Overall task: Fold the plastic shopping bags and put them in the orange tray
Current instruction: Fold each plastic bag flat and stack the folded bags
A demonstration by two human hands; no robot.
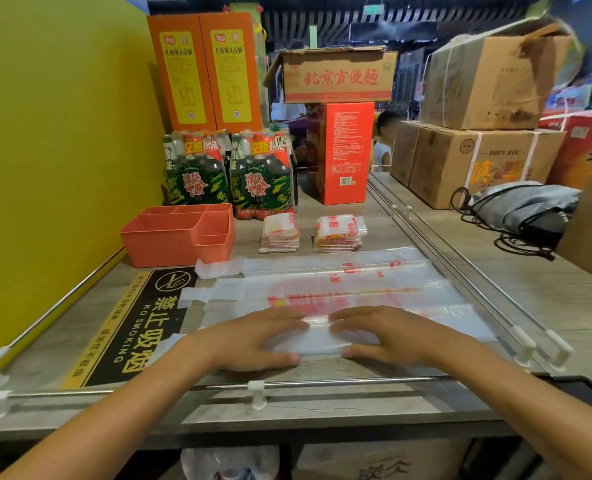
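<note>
Hands: your left hand [253, 341] and right hand [388, 336] lie flat, fingers spread narrow, pressing the near bag [318, 341]; neither grips it.
Bags: two more bags [322, 271] lie flattened behind it, red print unreadable; two folded stacks [280, 233] sit beyond, just right of the tray.
Tray: the orange tray [169, 237] stands far left by the yellow wall.
Writing: the sign [138, 323] under your left wrist reads "NO SMOKING"; a carton [474, 164] at right reads "SHEN ROU".
Edges: a rail [322, 382] runs along the near counter edge, touching your forearms.
Room: bare counter lies between sign and tray.
</note>
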